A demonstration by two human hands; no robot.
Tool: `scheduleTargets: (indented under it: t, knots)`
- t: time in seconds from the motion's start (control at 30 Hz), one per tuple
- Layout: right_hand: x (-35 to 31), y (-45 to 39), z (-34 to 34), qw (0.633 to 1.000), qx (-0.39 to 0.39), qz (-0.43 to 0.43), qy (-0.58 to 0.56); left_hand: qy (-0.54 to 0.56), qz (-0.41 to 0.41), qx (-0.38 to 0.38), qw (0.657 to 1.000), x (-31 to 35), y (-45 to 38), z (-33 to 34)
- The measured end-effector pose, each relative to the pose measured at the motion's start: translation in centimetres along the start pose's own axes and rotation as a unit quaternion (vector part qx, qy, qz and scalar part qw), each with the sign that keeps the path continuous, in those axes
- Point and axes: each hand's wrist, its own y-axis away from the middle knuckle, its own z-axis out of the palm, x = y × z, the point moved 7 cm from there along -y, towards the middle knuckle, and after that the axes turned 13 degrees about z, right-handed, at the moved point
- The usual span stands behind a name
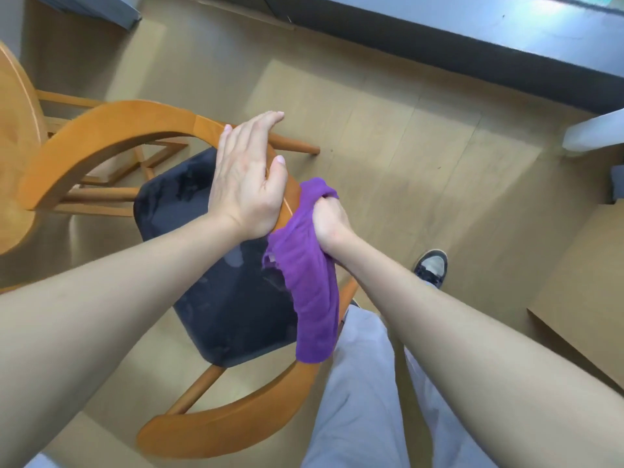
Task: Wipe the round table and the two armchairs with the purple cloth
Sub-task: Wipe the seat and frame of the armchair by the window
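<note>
Right hand (329,219) fisted around purple cloth (310,292) against armchair (101,130) backrest; left hand (246,184) lay flat, open, on it.

Bright daylight from upper right, sunlit patches on floor (388,106), soft blur, wide-angle edge bending

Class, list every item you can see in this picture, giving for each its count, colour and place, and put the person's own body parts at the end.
Wooden armchair with curved orange-brown frame: one, dark blue-black seat pad, centre-left, below the hands.
Purple cloth: one, purple, draped over the armchair's back rail, gripped at its top.
Round wooden table: one, orange-brown, left edge, partly cut off.
Wood-look floor: one, pale tan, all around.
Grey ledge: one, dark grey, top right.
Left hand: one, bare, flat on the back rail.
Right hand: one, bare, closed on the cloth.
Legs in light grey trousers: bottom right.
Dark shoe: one, right.
</note>
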Motion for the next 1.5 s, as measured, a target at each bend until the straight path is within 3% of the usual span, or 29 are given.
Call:
scheduleTargets:
  t: [0.13,0.33,0.43,0.53,0.57,0.63,0.7,0.77,0.8,0.87,0.97,1.03,1.13,1.27,1.37,1.5]
  knots:
    - [-1.7,0.7,0.5,0.998,0.007,-0.050,0.041,-0.015,-0.008,-0.005,1.000,-0.2,0.0,0.2]
    - [5.2,4.5,-0.5,0.990,0.038,-0.135,-0.030,-0.021,0.001,0.002,1.000,-0.4,0.1,0.1]
    - [10.3,4.8,-0.1,0.994,0.073,-0.077,0.016,-0.017,0.004,0.006,1.000,-0.2,0.0,0.0]
    - [15.8,5.3,1.0,0.995,0.067,0.070,0.025,-0.021,0.017,0.009,1.000,-0.1,-0.1,0.0]
    - [17.0,5.8,1.5,0.993,0.072,0.098,-0.003,-0.024,0.020,0.010,0.999,-0.2,-0.2,-0.1]
    - [18.8,6.7,2.3,0.971,0.084,0.129,-0.183,-0.032,0.019,0.014,0.999,-0.5,-0.1,0.0]
    - [19.5,6.3,2.3,0.908,0.104,0.143,-0.380,-0.038,0.016,0.018,0.999,-0.5,0.2,0.1]
    - [19.1,5.1,2.8,0.872,0.070,0.143,-0.463,-0.040,0.016,0.022,0.999,-0.3,0.2,0.1]
    - [18.4,4.5,2.6,0.878,0.062,0.148,-0.451,-0.040,0.014,0.023,0.999,-0.2,0.3,0.1]
    - [15.4,3.7,1.5,0.923,0.061,0.133,-0.356,-0.040,0.011,0.022,0.999,-0.1,0.3,0.0]
    - [8.1,3.1,0.2,0.981,0.019,0.045,-0.187,-0.034,0.010,0.020,0.999,-0.2,0.2,0.0]
    - [3.2,3.8,0.0,0.998,0.012,-0.021,-0.054,-0.035,0.009,0.019,0.999,-0.2,0.1,0.0]
    - [-1.7,4.6,0.5,0.994,-0.005,-0.101,0.040,-0.034,0.004,0.017,0.999,-0.3,0.0,0.1]
    - [-2.1,5.8,-0.1,0.979,0.073,-0.189,0.031,-0.029,0.011,0.012,0.999,-0.6,-0.2,0.3]
    - [-0.1,8.6,-1.9,0.947,0.135,-0.291,0.020,-0.028,0.019,0.017,0.999,-0.5,-0.2,0.3]
    - [1.6,10.4,-5.1,0.941,0.154,-0.299,0.043,-0.026,0.017,0.023,0.999,-0.4,-0.2,0.3]
